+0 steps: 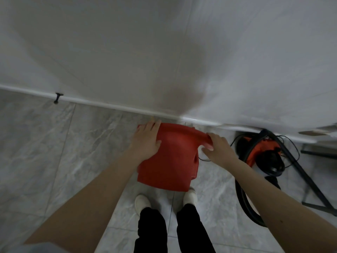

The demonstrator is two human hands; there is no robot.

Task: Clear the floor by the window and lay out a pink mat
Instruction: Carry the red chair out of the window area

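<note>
A folded mat (175, 157), red-pink in this dim light, hangs in front of me above the grey marble floor tiles (54, 152). My left hand (145, 141) grips its upper left edge with the fingers spread over the fabric. My right hand (217, 148) pinches the upper right corner, which is bunched up. The mat's lower edge hangs just above my white shoes (143, 201). The window is not in view.
A white wall (164, 52) with a white baseboard (109, 105) runs across ahead. An orange and black vacuum cleaner (262, 152) with a black hose and cable sits on the floor at the right, next to a dark metal frame (310, 179). A small black doorstop (58, 97) sticks out at the left.
</note>
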